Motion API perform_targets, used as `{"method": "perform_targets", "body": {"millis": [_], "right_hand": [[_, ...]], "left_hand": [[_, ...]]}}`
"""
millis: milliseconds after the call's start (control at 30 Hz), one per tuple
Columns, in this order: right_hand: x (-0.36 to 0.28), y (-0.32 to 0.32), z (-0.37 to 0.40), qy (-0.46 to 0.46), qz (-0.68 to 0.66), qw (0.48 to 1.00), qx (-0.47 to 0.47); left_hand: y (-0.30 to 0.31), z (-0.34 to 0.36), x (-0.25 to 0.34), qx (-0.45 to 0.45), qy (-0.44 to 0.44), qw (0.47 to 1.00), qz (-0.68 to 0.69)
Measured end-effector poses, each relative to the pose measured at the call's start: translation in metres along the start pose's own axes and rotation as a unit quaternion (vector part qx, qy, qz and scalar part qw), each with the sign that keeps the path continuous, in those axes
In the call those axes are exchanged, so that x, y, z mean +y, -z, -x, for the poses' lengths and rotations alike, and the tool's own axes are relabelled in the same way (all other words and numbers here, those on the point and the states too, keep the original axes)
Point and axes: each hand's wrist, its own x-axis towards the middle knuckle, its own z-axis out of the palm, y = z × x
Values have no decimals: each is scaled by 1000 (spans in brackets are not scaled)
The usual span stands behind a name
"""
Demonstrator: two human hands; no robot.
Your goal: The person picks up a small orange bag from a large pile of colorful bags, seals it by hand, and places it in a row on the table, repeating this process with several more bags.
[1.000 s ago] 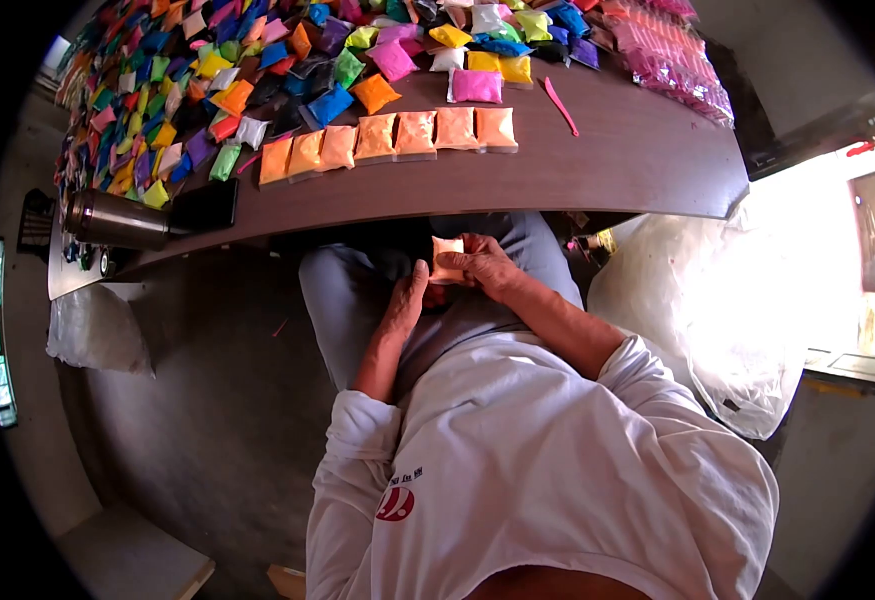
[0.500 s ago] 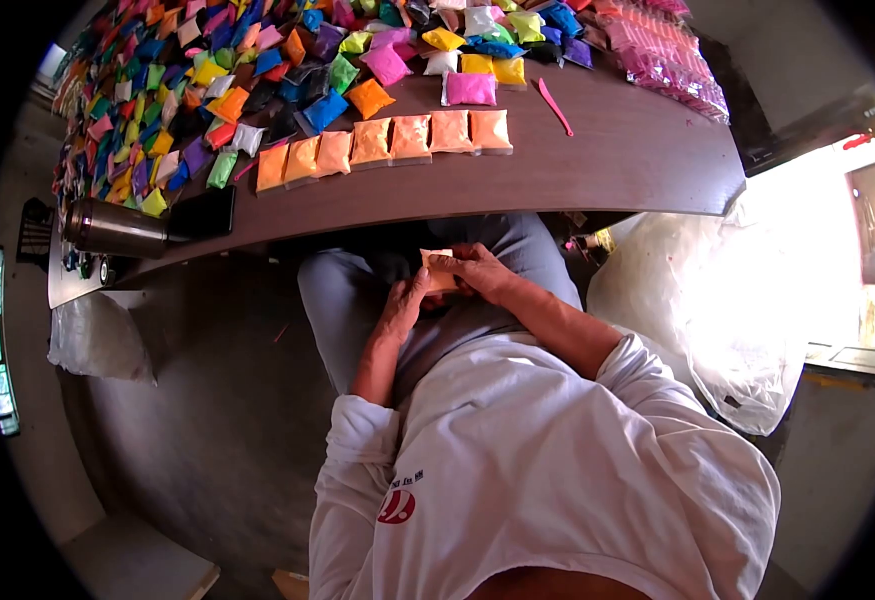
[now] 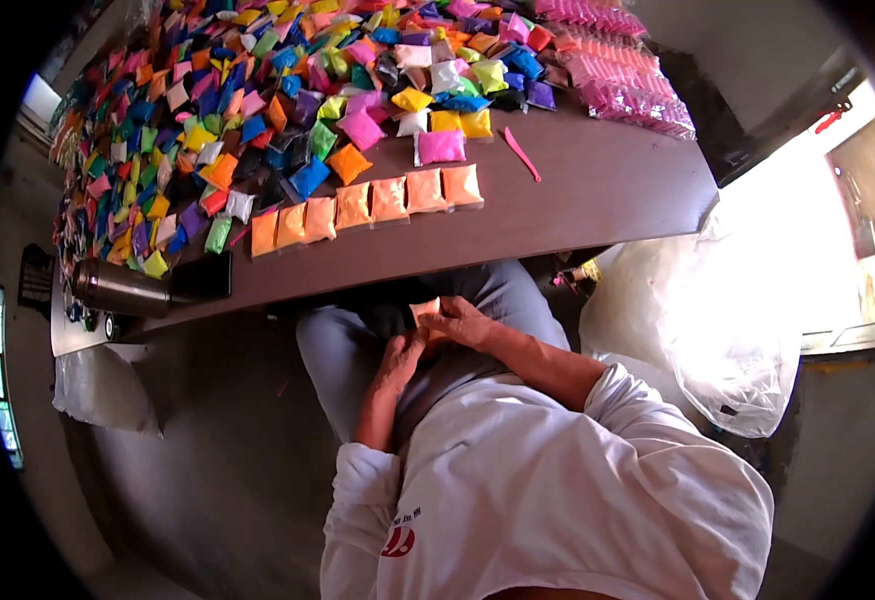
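Observation:
Over my lap, both hands hold one small peach-orange packet [image 3: 424,311]. My left hand [image 3: 397,360] grips its lower left side, fingers closed and partly hidden. From the right, my right hand [image 3: 460,324] pinches the upper part between thumb and fingers. On the table in front lies a row of several orange and peach packets [image 3: 388,201], side by side near the edge. Just behind that row sits a pink packet [image 3: 441,147], with a pink plastic knife-shaped tool [image 3: 522,154] to its right.
A large heap of packets in many colours [image 3: 257,100] covers the table's [image 3: 617,190] left and back. Pink bagged items [image 3: 627,80] are stacked at the back right. A metal flask [image 3: 122,287] lies beside a dark flat object [image 3: 202,277]. Clear plastic bags [image 3: 637,310] stand right of my legs.
The view has shifted, so the table and hands appear lower in the picture. Both hands still hold the packet, with the fingers slightly repositioned on it.

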Motion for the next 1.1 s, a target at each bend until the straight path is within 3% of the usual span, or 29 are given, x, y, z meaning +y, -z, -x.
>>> {"method": "perform_targets", "body": {"millis": [67, 167, 200, 267, 567, 667, 733, 767, 833, 900, 967, 1100], "right_hand": [[9, 1, 0, 62, -20, 998, -12], [-20, -1, 16, 38, 129, 991, 28], [-23, -1, 19, 43, 130, 990, 32], [-27, -3, 23, 55, 11, 998, -1], [-13, -1, 19, 97, 133, 986, 29], [-1, -3, 17, 136, 157, 975, 79], [-26, -6, 32, 142, 200, 955, 166], [-34, -5, 37, 139, 201, 955, 165], [-48, -3, 50, 199, 101, 953, 204], [-73, 5, 66, 261, -21, 951, 166], [-101, 28, 69, 327, 132, 907, 231], [-142, 78, 53, 297, 277, 838, 365]], "left_hand": [[-2, 0, -3, 10, 4, 1000, -20], [-3, 5, 15, -1, -2, 999, -47], [-4, 8, 23, 5, 0, 998, -70], [-2, 4, 12, -6, 1, 997, -74], [-1, 12, 31, -15, 48, 996, -77], [-2, 12, 39, -11, 48, 999, -10], [1, 3, 4, -8, 31, 999, 8], [0, -3, -12, -5, 13, 1000, 25], [-9, -9, -22, 8, 37, 993, 109], [-9, -14, -31, 19, 18, 1000, 8], [-9, -11, -13, 17, 6, 999, -43], [-16, -13, -14, 26, -36, 991, -128]]}}
